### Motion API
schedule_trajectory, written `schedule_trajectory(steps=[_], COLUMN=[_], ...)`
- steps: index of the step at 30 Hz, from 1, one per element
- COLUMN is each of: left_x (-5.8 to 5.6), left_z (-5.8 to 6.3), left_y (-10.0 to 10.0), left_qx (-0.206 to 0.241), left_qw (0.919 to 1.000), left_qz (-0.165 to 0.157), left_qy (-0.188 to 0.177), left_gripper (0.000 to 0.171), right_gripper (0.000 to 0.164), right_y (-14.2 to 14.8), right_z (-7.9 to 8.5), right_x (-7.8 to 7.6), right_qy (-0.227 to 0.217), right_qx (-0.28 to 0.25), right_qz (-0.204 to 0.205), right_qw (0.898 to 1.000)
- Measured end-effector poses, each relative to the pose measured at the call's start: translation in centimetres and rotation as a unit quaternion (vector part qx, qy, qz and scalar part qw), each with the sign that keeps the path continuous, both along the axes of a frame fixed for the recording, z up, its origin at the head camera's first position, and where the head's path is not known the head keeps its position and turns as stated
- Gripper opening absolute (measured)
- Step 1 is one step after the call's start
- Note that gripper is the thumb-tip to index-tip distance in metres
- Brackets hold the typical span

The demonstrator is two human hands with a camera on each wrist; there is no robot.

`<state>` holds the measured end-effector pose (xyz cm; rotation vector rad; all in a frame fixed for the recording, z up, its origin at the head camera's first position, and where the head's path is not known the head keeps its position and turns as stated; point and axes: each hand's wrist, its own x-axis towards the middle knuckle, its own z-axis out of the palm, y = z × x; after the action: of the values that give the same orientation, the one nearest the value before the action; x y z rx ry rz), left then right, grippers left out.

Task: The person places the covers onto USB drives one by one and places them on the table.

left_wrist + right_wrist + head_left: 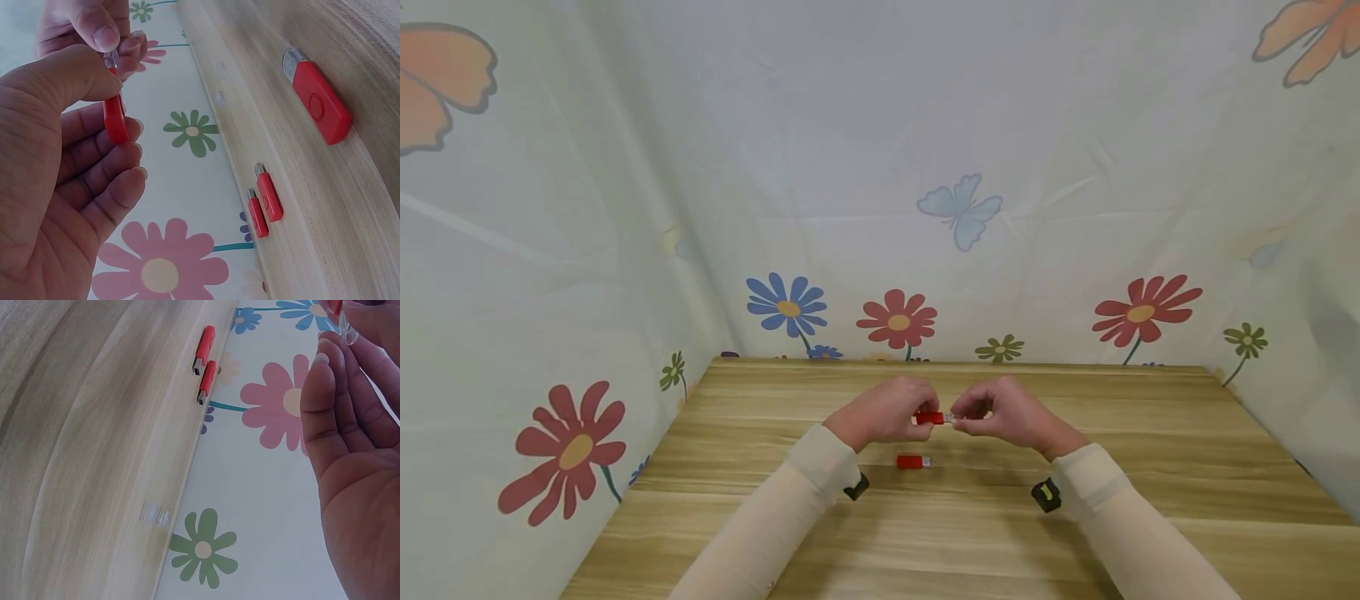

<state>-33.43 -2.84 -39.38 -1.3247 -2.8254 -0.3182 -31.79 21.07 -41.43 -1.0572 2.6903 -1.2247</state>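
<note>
Two hands: from my remote seat I saw the left hand (891, 408) and right hand (1007, 414) face each other above the table (962, 542), their fingertips nearly meeting.
Left sleeve: the pale left sleeve (760, 533) slanted up from the lower edge, with the back of the hand uppermost in my head view.
Left fingers: thumb and curled fingers grasped the red held USB stick (929, 418), its plug end toward the right hand.
Right sleeve: the right sleeve (1142, 533) slanted inward from the opposite side.
Right fingers: they pinched the clear cap (347, 331) at the plug end; I couldn't tell how far it covered the plug.
Capped stick: one red capped stick (913, 462) lay on the table, nearer the wearer than the hands.
Farther side: my left wrist view showed two uncapped sticks (269, 197) side by side, and two loose clear pieces (220, 69) near the table's edge.
</note>
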Motion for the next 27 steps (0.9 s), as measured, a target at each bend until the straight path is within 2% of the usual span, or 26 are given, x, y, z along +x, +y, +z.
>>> schedule_trajectory(steps=[9, 27], left_x=[0.10, 0.14], left_z=[0.00, 0.02], left_y=[0.08, 0.09], left_qx=[0.001, 0.005], left_qw=[1.0000, 0.9999], left_qz=[-0.006, -0.013], left_qy=[0.005, 0.005], left_gripper=[0.018, 0.018], right_gripper=[0.017, 0.014], right_y=[-0.11, -0.48], right_z=[0.05, 0.02], right_x=[0.00, 0.00], right_qy=[-0.001, -0.006], right_qx=[0.009, 0.004], right_qz=[-0.001, 0.001], right_qw=[1.000, 1.000])
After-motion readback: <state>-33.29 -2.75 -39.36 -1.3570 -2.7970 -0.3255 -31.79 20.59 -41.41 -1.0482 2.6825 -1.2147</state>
